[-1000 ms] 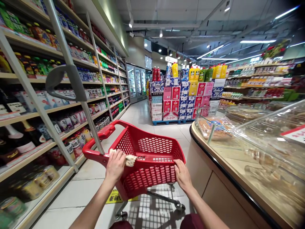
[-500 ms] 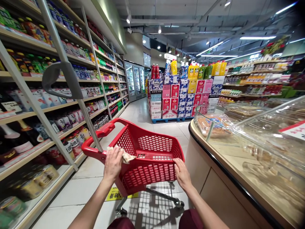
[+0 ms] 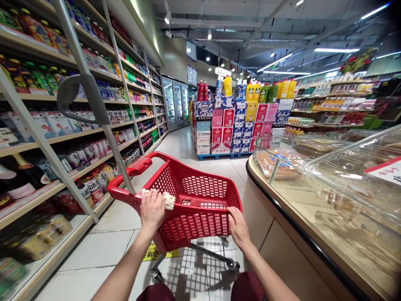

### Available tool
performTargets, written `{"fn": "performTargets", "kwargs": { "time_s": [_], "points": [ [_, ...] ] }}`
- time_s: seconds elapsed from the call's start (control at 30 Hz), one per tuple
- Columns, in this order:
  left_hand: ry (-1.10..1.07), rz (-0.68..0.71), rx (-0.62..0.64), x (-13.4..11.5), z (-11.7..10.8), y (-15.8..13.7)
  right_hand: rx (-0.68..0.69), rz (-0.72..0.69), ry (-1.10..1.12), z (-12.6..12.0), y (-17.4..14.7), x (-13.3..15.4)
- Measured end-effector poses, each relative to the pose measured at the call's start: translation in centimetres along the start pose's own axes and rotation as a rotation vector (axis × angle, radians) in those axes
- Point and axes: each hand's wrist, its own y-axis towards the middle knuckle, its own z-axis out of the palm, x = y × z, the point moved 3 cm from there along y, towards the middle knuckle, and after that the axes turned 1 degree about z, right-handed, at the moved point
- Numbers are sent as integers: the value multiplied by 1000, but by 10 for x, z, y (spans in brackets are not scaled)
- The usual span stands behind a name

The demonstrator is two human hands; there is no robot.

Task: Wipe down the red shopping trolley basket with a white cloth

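A red plastic shopping cart (image 3: 200,223) stands sideways in front of me on grey wheeled legs. My left hand (image 3: 152,209) is closed on a crumpled off-white cloth (image 3: 169,201) and presses it to the near rim, close to the handle end. Part of the cloth is hidden under the palm. At the rim's right front corner, my right hand (image 3: 238,225) grips the edge, thumb on top and fingers mostly out of sight. The basket shows no goods inside. A metal pole with a grey loop grip (image 3: 83,100) rises at the cart's left.
Drink shelves (image 3: 75,138) run along the left. A glass-edged counter (image 3: 266,188) with packaged food stands close on the right. Stacked drink cartons (image 3: 225,129) are ahead, with glass-door fridges (image 3: 177,102) behind. A yellow floor sign (image 3: 161,252) lies under the cart.
My left hand and the cloth have slid slightly to the right along the rim, and the cloth looks more bunched. The right hand keeps its hold. The view has shifted a little.
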Motion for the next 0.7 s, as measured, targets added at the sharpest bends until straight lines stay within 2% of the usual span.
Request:
{"fn": "performTargets", "kwargs": {
  "time_s": [0.1,0.17,0.2,0.27,0.37,0.43,0.57,0.63,0.7],
  "points": [
    [-79,130,66,-48,12,-4,-45,-10,5,-1,-2,-1],
    [-126,197,84,-70,17,-5,-41,-17,6,-4,-1,-4],
    [-138,227,97,-71,17,-4,-39,-15,10,-6,0,-5],
    [-123,243,107,-54,11,1,-46,-6,26,-10,2,-7],
    [-25,121,54,-22,0,11,-75,2,51,-13,5,-8],
    [-3,112,52,-32,1,12,-89,10,53,-14,6,-8],
    [-76,249,71,-84,13,8,-58,3,49,-15,9,-8],
    [-101,296,79,-79,12,7,-41,-2,50,-16,10,-9],
    [-83,281,75,-46,5,10,-46,1,56,-17,11,-10]
  ]
}}
